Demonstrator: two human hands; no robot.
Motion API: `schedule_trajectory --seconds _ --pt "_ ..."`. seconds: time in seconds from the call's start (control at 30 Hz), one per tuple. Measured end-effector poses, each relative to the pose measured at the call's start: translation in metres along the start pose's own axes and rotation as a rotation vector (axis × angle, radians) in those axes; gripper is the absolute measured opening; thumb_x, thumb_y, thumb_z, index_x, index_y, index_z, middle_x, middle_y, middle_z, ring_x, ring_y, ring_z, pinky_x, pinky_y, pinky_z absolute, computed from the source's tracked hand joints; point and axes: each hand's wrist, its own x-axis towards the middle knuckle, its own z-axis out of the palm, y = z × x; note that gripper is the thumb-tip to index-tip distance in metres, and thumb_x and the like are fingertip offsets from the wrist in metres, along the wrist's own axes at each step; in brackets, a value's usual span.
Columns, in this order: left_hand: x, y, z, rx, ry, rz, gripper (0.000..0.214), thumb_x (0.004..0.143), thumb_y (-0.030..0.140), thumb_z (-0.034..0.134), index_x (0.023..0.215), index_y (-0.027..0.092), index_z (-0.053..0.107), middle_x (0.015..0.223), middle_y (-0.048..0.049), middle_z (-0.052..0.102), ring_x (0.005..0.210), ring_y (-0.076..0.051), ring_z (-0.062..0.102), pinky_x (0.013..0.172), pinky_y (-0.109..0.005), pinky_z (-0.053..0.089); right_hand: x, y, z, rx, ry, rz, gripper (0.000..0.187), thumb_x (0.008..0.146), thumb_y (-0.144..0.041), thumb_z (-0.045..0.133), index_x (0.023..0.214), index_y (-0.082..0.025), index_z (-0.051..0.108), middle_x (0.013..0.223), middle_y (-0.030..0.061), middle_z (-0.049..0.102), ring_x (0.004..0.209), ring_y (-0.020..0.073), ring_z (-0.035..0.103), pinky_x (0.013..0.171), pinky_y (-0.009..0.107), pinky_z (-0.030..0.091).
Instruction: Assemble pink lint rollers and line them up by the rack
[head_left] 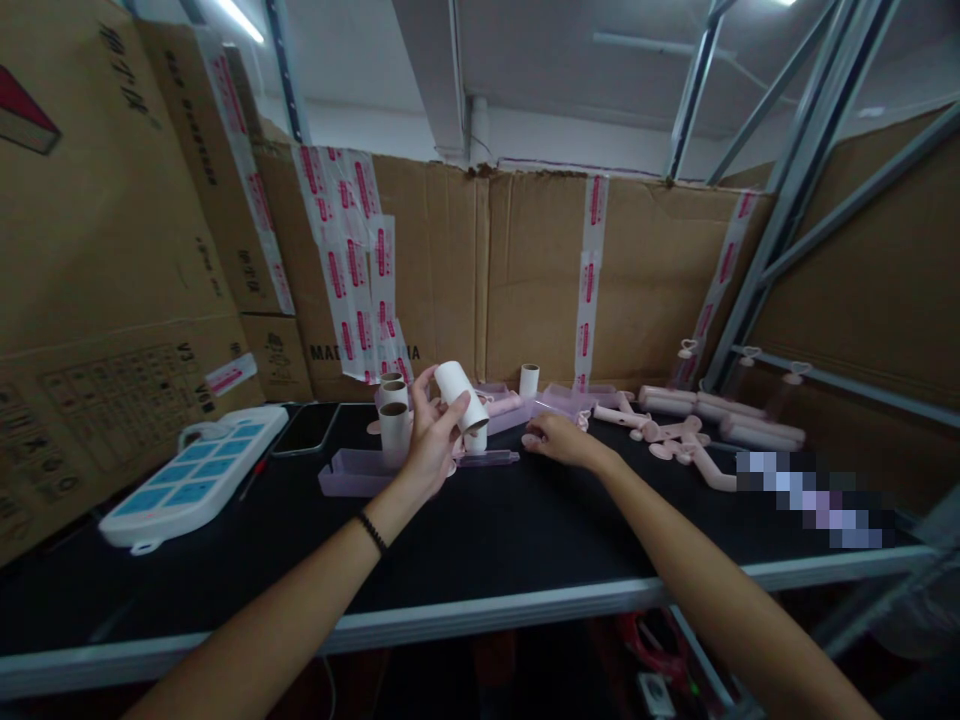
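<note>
- While the left hand (431,440) is raised just above the black surface (480,540), its thumb and fingers are closed around a white cylindrical paper roll (461,395), which is tilted with its open, brown-lined end pointing down and to the right.
- The held roll sits near the middle of the view, above a translucent lilac plastic tray (352,475) and just beside three upright white rolls (394,420) standing at the tray's far end.
- The right hand (559,440) lies low on the surface, palm down, with its fingers loosely bent toward the left; whether it pinches anything cannot be told.
- A single upright white roll (529,380) stands farther back, apart from both hands.
- A cluster of pale pink plastic roller handles (682,440) lies on the surface to the right of the right hand, near it but not touching.
- A white power strip with blue socket covers (191,478) rests at the left, with a black phone (306,428) lying flat just beside it.
- Brown cardboard boxes with pink-printed tape (450,270) wall in the back and left of the surface, and a grey metal rack frame (780,200) rises at the right.
- A black bead bracelet (371,532) circles the left wrist.
</note>
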Motion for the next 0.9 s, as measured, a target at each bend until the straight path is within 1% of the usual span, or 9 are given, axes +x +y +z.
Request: schedule_trajectory --seconds 0.17,0.27,0.37,0.43,0.57,0.6,0.67,0.8,0.9 --pt "-0.001 0.0 0.001 0.004 -0.009 0.007 0.078 0.079 0.031 0.081 0.141 0.039 0.035 0.116 -0.0055 0.062 0.087 -0.019 0.069 0.063 -0.028 0.061 0.003 0.004 0.002 0.035 -0.003 0.026 0.024 0.089 -0.035 0.066 0.096 -0.014 0.075 0.089 0.0071 0.073 0.079 0.0168 0.064 0.069 0.024 0.042" --pt "-0.001 0.001 0.001 -0.001 -0.022 0.007 0.08 0.079 0.03 0.081 0.143 0.04 0.034 0.118 -0.0059 0.062 0.085 -0.018 0.07 0.062 -0.028 0.062 0.003 0.003 0.003 0.056 0.012 0.05 0.023 0.087 -0.036 0.068 0.088 -0.014 0.074 0.083 0.0058 0.072 0.073 0.0156 0.063 0.063 0.024 0.039" --pt "-0.001 0.001 0.002 0.005 -0.019 0.004 0.075 0.078 0.032 0.082 0.138 0.037 0.036 0.118 -0.0055 0.062 0.083 -0.018 0.07 0.059 -0.027 0.061 0.001 0.0 0.002 0.072 0.044 0.069 0.024 0.082 -0.038 0.072 0.081 -0.015 0.072 0.077 0.005 0.071 0.069 0.0153 0.061 0.059 0.024 0.036" --pt "-0.001 0.002 0.002 0.018 -0.003 -0.004 0.074 0.077 0.033 0.083 0.134 0.035 0.036 0.114 -0.005 0.062 0.083 -0.019 0.07 0.056 -0.026 0.061 -0.001 -0.002 -0.001 0.083 0.074 0.081 0.025 0.08 -0.039 0.072 0.08 -0.015 0.07 0.076 0.0047 0.07 0.069 0.0151 0.06 0.059 0.025 0.036" --pt "-0.001 0.003 0.002 0.029 0.027 0.001 0.074 0.075 0.035 0.083 0.131 0.033 0.035 0.108 -0.0039 0.063 0.08 -0.02 0.07 0.053 -0.027 0.06 -0.005 -0.012 -0.009 0.148 0.176 0.089 0.03 0.08 -0.043 0.07 0.089 -0.014 0.067 0.08 0.0036 0.068 0.071 0.0145 0.059 0.061 0.025 0.038" --pt "-0.001 0.004 0.002 0.03 0.039 0.009 0.074 0.075 0.035 0.083 0.13 0.033 0.035 0.107 -0.0033 0.063 0.08 -0.02 0.07 0.054 -0.028 0.061 -0.005 -0.016 -0.011 0.218 0.209 0.076 0.032 0.08 -0.045 0.071 0.09 -0.015 0.066 0.08 0.0027 0.068 0.071 0.0142 0.059 0.062 0.024 0.039" --pt "-0.001 0.005 0.001 0.03 0.074 0.028 0.072 0.075 0.035 0.084 0.127 0.033 0.035 0.107 -0.0023 0.063 0.08 -0.019 0.07 0.057 -0.029 0.061 -0.005 -0.028 -0.012 0.446 0.256 0.034 0.035 0.078 -0.047 0.073 0.091 -0.016 0.064 0.08 0.0014 0.067 0.072 0.0139 0.06 0.065 0.024 0.044" --pt "-0.001 0.005 -0.001 0.068 0.145 0.086 0.074 0.073 0.034 0.084 0.126 0.032 0.033 0.111 -0.0029 0.062 0.087 -0.019 0.069 0.064 -0.032 0.063 -0.005 -0.059 -0.007 1.004 0.23 -0.042 0.039 0.074 -0.048 0.079 0.092 -0.019 0.06 0.087 0.0019 0.068 0.078 0.0157 0.066 0.074 0.029 0.055" --pt "0.0 0.004 -0.002 0.146 0.175 0.192 0.074 0.071 0.029 0.085 0.125 0.03 0.034 0.115 -0.004 0.06 0.094 -0.019 0.068 0.075 -0.032 0.061 -0.008 -0.083 -0.002 1.249 0.225 -0.072 0.042 0.071 -0.044 0.085 0.095 -0.021 0.059 0.09 0.0017 0.069 0.086 0.0178 0.07 0.085 0.033 0.058"
